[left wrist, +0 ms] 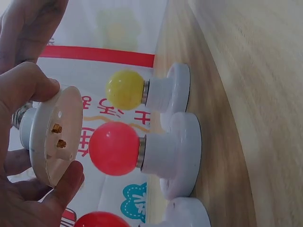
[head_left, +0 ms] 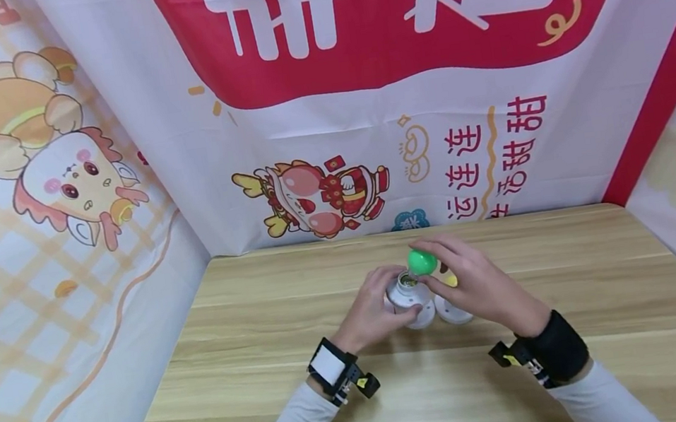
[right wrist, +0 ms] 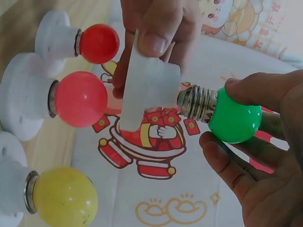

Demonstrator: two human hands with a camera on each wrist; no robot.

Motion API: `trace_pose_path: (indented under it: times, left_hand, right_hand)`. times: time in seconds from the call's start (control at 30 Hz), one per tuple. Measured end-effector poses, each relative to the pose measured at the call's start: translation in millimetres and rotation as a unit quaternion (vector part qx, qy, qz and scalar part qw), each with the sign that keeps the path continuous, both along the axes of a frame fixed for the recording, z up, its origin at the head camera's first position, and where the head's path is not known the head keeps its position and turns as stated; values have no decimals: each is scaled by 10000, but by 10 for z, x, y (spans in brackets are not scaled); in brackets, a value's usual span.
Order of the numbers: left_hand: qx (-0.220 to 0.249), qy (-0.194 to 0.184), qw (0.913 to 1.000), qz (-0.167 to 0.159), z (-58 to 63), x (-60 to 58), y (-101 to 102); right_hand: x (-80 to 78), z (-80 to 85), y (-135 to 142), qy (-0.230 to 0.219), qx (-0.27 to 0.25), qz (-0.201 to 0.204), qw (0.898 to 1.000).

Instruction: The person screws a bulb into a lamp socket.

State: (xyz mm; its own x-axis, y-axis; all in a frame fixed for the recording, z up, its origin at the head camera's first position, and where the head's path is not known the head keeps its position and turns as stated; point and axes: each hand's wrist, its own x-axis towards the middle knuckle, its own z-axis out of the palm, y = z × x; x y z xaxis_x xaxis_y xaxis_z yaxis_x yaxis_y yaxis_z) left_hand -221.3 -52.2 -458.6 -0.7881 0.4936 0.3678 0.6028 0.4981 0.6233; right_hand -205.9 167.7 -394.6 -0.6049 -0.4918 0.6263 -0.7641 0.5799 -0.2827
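Note:
My left hand (head_left: 369, 312) grips a white round lamp holder (head_left: 405, 293) by its rim, raised above the table. Brass screws show in the hollow underside of this lamp holder (left wrist: 71, 113) in the left wrist view. My right hand (head_left: 482, 284) pinches a green light bulb (head_left: 422, 262) between thumb and fingers. In the right wrist view, the metal screw base of the green bulb (right wrist: 236, 116) points at the mouth of the lamp holder (right wrist: 147, 85). The tip is at the opening; whether it touches inside is hidden.
On the wooden table (head_left: 259, 392) stand white holders with a yellow bulb (left wrist: 125, 90), a pinkish-red bulb (left wrist: 116, 147) and a red bulb (right wrist: 99, 43), in a row under the hands. A printed cloth (head_left: 314, 128) hangs behind the table's far edge.

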Motion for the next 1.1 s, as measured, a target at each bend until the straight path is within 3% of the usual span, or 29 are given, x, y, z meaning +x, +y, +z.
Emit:
trace_pose_path:
  times: [0.3,1.1]
  left_hand:
    - [-30,214,9997,-117,5,25,54]
    - [91,86,9997,-186,-10,90,116]
  right_hand:
    - [10,-45,-19,-75,68,202,9997]
    - [25,-83,-16,-277,147,291,9991]
